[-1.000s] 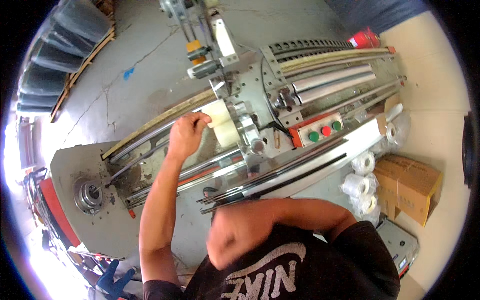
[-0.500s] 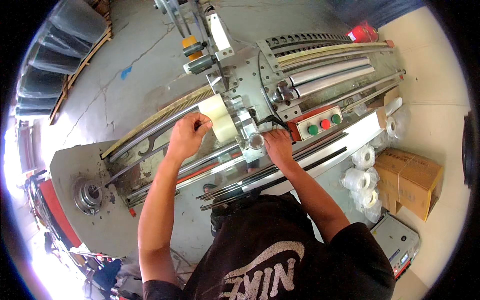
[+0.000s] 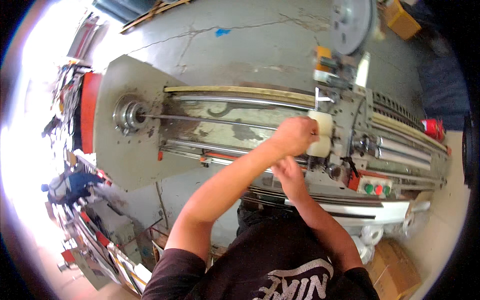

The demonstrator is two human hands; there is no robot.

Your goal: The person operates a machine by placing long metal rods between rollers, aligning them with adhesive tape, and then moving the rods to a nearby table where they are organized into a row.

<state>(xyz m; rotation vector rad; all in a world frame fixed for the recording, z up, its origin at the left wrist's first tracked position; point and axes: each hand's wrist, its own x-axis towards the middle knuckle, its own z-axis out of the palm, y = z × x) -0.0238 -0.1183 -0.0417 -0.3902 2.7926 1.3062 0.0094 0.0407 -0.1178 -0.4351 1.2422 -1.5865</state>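
Right hand [image 3: 286, 171] near, at six o'clock of the white roll [image 3: 320, 139], fingers bent, grip impossible to tell. Left hand [image 3: 295, 136] curled on that roll, mounted mid-machine on the long shaft [image 3: 210, 121]. Beyond, exposed rails [image 3: 240, 92]: risk of pinched fingers or a skewed roll, should the shaft turn.

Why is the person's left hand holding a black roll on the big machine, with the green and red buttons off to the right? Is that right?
Not quite: the roll is pale cream, not black, as the head view shows. The left hand does grip it on the machine, and the green and red buttons sit to the right.
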